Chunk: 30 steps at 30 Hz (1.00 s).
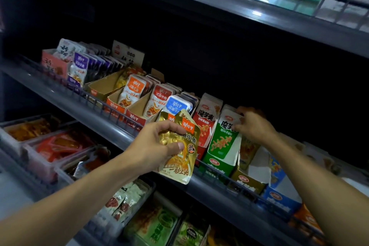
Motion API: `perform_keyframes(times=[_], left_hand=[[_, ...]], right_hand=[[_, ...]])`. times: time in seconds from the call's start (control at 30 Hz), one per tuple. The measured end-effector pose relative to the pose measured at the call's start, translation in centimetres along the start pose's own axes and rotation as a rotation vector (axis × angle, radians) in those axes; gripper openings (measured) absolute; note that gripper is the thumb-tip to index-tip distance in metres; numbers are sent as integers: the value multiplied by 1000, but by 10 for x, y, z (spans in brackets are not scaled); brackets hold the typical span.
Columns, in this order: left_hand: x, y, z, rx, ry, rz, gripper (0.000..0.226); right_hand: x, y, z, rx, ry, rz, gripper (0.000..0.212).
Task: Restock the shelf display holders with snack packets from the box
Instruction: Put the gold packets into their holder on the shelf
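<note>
The left hand (159, 144) gripped a small stack of glossy gold foil snack packets (179, 150) at six o'clock. The right hand (253, 126), at three o'clock, pinched the green-and-white cardboard display holder (221, 144). Recommended: steady that holder upright before feeding packets in.

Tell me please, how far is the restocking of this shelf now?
Done: the orange holder and red holder stand full of packets. In hand: the left hand holds gold packets, and the right hand touches the green carton. Left: the cardboard holder beside the purple packets looks nearly empty.
</note>
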<state>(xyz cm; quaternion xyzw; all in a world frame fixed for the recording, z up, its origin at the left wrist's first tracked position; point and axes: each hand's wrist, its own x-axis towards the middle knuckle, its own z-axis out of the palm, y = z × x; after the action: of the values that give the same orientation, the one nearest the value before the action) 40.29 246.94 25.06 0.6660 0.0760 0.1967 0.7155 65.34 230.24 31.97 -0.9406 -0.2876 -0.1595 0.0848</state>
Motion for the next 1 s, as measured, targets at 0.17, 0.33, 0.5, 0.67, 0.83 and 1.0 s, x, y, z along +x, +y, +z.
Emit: perform_keyframes(times=[0.17, 0.33, 0.5, 0.67, 0.83, 1.0], left_hand=[[-1, 0, 0, -1, -6, -2, 24], [-6, 1, -1, 0, -4, 6, 29], [-13, 5, 0, 103, 30, 88, 86], [-16, 0, -4, -84, -16, 40, 106], [-21, -5, -15, 20, 25, 42, 58], [-24, -4, -36, 24, 20, 35, 50]], right_hand=[[10, 1, -3, -46, 87, 45, 40], [10, 4, 1, -40, 135, 49, 43], [-19, -20, -8, 152, 313, -75, 38], [-70, -83, -15, 652, -61, -259, 50], [-95, -114, -3, 817, -201, -311, 66], [-97, -141, 2, 851, -300, -256, 37]])
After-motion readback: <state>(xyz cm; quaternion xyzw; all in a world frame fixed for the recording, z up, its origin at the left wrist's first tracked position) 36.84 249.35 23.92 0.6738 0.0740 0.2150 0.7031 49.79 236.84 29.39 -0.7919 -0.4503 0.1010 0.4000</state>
